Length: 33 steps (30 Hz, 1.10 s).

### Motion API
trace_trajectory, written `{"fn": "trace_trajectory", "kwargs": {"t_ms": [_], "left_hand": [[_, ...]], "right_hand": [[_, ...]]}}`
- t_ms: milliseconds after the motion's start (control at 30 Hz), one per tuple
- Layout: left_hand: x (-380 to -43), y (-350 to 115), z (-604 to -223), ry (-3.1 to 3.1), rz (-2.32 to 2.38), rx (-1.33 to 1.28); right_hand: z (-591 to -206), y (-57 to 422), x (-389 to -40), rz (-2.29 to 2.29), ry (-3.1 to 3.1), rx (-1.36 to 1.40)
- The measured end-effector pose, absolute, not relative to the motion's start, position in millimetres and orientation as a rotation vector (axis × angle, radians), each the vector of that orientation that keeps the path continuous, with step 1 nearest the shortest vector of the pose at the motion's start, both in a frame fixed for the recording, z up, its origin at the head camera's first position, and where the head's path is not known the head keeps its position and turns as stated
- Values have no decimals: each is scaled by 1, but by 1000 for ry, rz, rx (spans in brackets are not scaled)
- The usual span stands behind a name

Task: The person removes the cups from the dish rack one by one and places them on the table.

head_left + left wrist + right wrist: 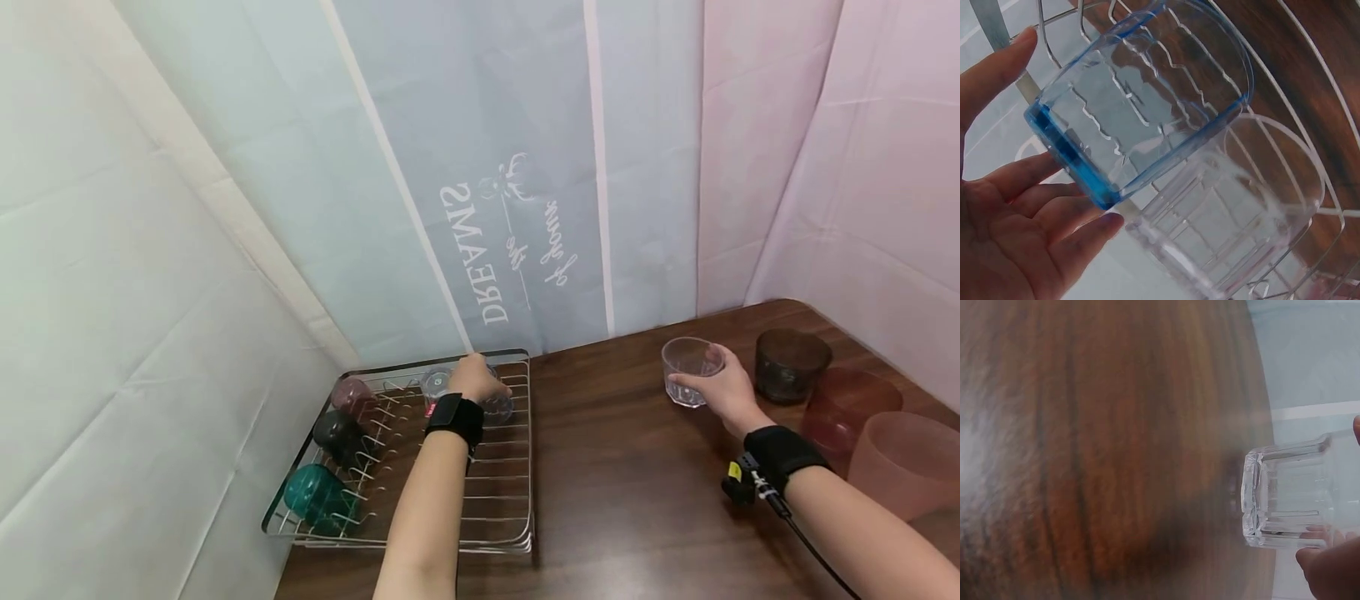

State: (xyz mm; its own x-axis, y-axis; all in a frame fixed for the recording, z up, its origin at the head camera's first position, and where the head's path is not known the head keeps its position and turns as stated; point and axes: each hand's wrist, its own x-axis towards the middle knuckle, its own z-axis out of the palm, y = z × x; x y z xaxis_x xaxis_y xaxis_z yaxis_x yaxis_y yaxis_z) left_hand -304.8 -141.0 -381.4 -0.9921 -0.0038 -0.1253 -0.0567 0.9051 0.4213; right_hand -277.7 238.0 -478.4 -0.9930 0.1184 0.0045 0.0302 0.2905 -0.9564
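My left hand (476, 379) reaches over the far end of a wire dish rack (530, 467). In the left wrist view, its fingers lie at the base of a clear glass with a blue-tinted bottom (1079, 156), the thumb standing apart from it. A colourless glass (1210, 215) lies beside that one, both tipped on their sides in the rack. My right hand (727, 392) grips a clear faceted tumbler (686, 375) by its sides, mouth up, over the back of the table. In the right wrist view the tumbler's thick base (1254, 497) shows close over the wood.
Along the rack's left side sit a purple cup (351, 395), a dark cup (341, 437) and a teal cup (318, 497). Right of my right hand stand a dark glass (791, 367), a red one (847, 408) and a pink one (907, 462). Fabric curtains (637, 167) hang behind the table.
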Motion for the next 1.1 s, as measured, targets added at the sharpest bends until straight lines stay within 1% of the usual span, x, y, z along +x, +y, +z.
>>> {"fn": "trace_trajectory", "kwargs": {"t_ms": [167,367,600,800,933,1100], "left_hand": [[-309,-143,-370,3000,570,-51],[-295,-137,-366,2984,482,-41],[-289,-137,-368,3019,544,-36],[-287,-147,-365,2988,659,-3],[-282,-159,-343,2976,811,-12],[-261,-184,-306,2954,992,-60]], "right_hand": [[-473,239,-283,1728,-2454,-54],[-494,242,-274,1615,-2472,-48],[-505,241,-271,1591,-2478,-42],[-509,239,-269,1546,-2497,-54],[-506,243,-271,1533,-2463,-41],[-492,244,-270,1511,-2419,-12]]}}
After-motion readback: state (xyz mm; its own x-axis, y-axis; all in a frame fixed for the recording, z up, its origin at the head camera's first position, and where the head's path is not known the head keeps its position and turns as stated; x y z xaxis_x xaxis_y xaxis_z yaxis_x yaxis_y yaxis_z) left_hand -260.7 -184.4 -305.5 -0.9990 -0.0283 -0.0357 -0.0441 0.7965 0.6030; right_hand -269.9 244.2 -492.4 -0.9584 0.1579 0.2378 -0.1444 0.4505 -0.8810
